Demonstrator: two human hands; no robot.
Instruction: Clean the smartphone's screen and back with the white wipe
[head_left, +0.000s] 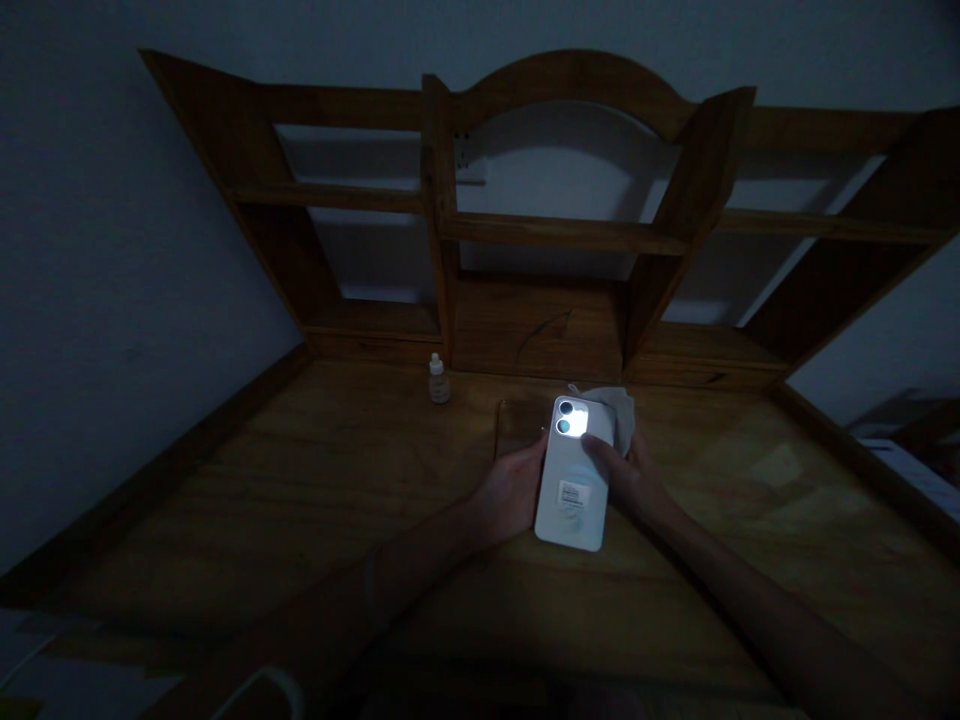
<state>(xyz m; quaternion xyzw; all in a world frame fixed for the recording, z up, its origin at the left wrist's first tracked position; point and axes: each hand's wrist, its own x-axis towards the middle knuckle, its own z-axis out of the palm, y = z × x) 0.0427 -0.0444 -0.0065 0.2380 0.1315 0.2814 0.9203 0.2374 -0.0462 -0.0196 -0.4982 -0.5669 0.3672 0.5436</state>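
A white phone (564, 465) is held up with its back toward me. A lit area glows beside its two camera lenses, and a small printed label (573, 494) sits on its lower half. My left hand (511, 495) grips the phone along its left edge, its fingertips hidden behind. My right hand (628, 475) is closed at the upper right edge, with its thumb on the phone's back just below the lenses. A pale cloth (622, 405) is bunched in the right fingers behind the phone. Partly covered by the phone, a thin clear rectangular object (514, 420) lies on the desk.
A small dropper bottle (439, 382) with a white top stands on the wooden desk (375, 450), left of the hands. Behind rises a wooden shelf unit (566, 233) against the wall, with a wall socket (466, 160) behind it. The room is dim.
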